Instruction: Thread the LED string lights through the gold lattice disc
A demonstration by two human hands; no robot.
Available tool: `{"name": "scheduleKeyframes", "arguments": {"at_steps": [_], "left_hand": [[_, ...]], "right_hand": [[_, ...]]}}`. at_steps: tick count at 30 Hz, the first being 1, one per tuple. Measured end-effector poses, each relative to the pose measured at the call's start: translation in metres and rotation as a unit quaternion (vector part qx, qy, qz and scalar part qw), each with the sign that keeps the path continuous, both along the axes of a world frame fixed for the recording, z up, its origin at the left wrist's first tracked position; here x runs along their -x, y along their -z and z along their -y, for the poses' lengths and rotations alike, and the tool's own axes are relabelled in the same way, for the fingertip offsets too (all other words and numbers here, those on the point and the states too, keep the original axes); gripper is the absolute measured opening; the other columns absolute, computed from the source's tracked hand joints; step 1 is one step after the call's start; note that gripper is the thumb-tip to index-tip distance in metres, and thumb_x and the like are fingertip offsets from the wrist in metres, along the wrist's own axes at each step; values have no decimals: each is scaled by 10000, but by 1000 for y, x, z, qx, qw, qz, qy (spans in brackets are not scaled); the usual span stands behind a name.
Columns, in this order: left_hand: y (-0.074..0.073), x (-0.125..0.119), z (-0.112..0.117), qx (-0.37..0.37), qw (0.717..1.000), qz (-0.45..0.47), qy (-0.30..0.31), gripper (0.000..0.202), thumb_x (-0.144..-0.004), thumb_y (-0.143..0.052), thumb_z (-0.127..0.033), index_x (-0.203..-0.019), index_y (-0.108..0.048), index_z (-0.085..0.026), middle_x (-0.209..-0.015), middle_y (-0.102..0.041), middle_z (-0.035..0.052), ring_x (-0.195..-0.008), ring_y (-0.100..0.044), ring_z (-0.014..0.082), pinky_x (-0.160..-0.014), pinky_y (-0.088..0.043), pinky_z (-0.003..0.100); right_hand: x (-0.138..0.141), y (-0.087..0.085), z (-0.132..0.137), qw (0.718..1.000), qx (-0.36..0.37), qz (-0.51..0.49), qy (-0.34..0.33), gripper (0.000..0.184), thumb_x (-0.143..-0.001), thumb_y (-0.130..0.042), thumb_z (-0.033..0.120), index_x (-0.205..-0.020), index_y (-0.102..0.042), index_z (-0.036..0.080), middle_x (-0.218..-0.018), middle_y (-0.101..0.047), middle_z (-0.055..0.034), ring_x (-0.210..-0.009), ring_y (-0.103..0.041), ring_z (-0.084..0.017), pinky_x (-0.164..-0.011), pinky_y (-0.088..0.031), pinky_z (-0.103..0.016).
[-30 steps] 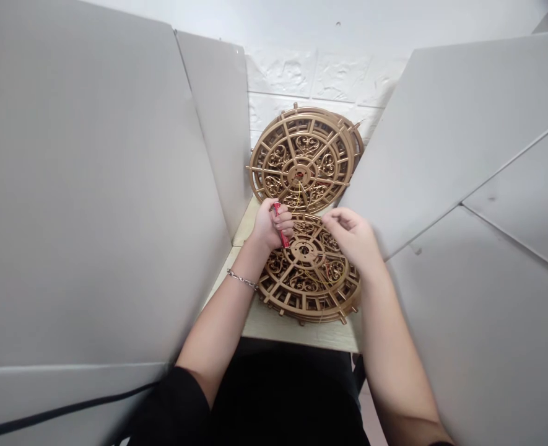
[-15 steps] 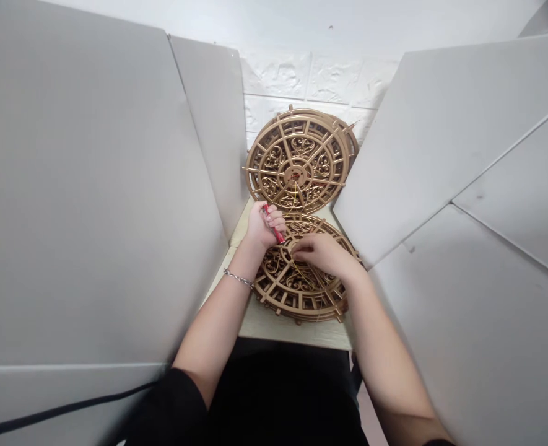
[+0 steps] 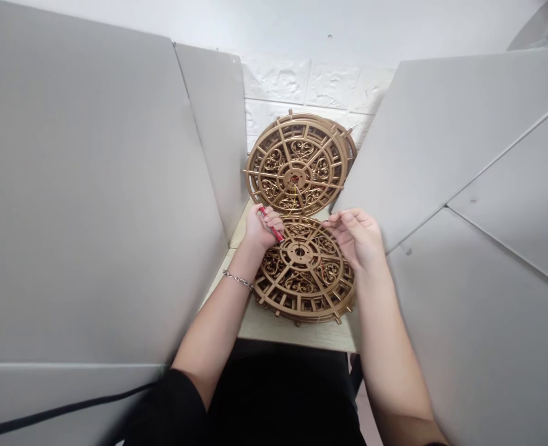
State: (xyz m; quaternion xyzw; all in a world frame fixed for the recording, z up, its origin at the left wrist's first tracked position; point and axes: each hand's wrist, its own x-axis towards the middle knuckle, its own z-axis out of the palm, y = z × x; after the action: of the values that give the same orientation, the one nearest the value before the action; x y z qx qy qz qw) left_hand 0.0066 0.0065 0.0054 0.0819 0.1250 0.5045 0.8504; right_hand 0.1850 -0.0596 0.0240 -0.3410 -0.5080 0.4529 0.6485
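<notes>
My left hand (image 3: 260, 228) is closed round a slim red tool (image 3: 276, 234) with pale markings; its exact kind is hard to tell. That hand rests over the left rim of the nearer gold openwork disc (image 3: 300, 282), which has scrolls, spokes and a hub with a hole. My right hand (image 3: 355, 235) is above the disc's right edge, with thumb and forefinger pinched together; anything between them is too small to name. A thin yellow wire (image 3: 295, 201) runs from the hub of the farther gold disc (image 3: 296, 139) toward my left hand.
Both discs lie on stacks of similar discs on a pale wooden tabletop (image 3: 296, 331). Tall grey panels stand at the left (image 3: 92, 186) and right (image 3: 441, 142). Behind is a white brick-patterned wall (image 3: 278, 80). A black cable (image 3: 69, 409) crosses the lower left.
My right hand has moved from the nearer disc's hub out to the right and turned palm inward, uncovering the hub. My left hand stays nearly in place, still holding the red tool.
</notes>
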Motion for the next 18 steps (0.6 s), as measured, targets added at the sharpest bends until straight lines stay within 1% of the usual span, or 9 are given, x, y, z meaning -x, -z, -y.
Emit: {"name": "scheduleKeyframes", "arguments": {"at_steps": [4,8,11,13,15,16,18], "left_hand": [[-1,-1,1,2,1000,-2,-1,274,-744,-382,-251,-499,-276,-189,-357,-260,-71,-282,-261,61,-335,-229,186],[-3,-1,2,8,1000,-6,2,263,-735,-381,-256,-503,-278,-187,-356,-266,-71,-283,-267,63,-337,-230,185],[-2,-1,1,6,1000,-1,5,255,-729,-385,-253,-509,-274,-187,-359,-275,-70,-289,-277,64,-341,-229,182],[-2,0,1,6,1000,4,6,255,-728,-389,-249,-513,-268,-186,-362,-279,-69,-290,-277,61,-344,-227,181],[-2,0,1,6,1000,9,4,253,-731,-389,-249,-518,-266,-186,-363,-283,-69,-291,-277,58,-347,-231,180],[-2,-1,1,6,1000,11,4,253,-733,-386,-249,-520,-264,-187,-363,-284,-69,-292,-278,58,-349,-237,179],[-3,-1,2,6,1000,16,4,252,-737,-378,-246,-522,-261,-188,-362,-290,-66,-297,-287,60,-353,-250,176]], "right_hand": [[-4,-4,3,1000,-15,-12,19,272,-654,-644,445,-690,-479,231,-678,-563,34,-651,-580,-109,-787,-516,-366],[-7,-11,7,998,-45,-34,9,262,-651,-658,436,-688,-490,238,-637,-519,50,-573,-535,-82,-737,-529,-348],[-9,-18,12,997,-56,-57,8,277,-608,-698,429,-675,-513,235,-611,-499,52,-546,-507,-72,-684,-530,-313],[-11,-21,15,995,-65,-70,-5,274,-589,-717,414,-659,-526,232,-581,-479,56,-526,-488,-63,-625,-513,-267],[-11,-22,16,994,-73,-75,-44,257,-592,-720,406,-640,-538,231,-526,-433,65,-465,-429,-47,-503,-450,-208],[-11,-21,16,993,-72,-68,-68,246,-602,-712,410,-633,-546,232,-500,-407,70,-428,-383,-39,-437,-390,-187],[-8,-18,15,993,-56,-11,-103,217,-631,-687,415,-641,-571,232,-468,-382,76,-384,-297,-32,-366,-269,-178]]}}
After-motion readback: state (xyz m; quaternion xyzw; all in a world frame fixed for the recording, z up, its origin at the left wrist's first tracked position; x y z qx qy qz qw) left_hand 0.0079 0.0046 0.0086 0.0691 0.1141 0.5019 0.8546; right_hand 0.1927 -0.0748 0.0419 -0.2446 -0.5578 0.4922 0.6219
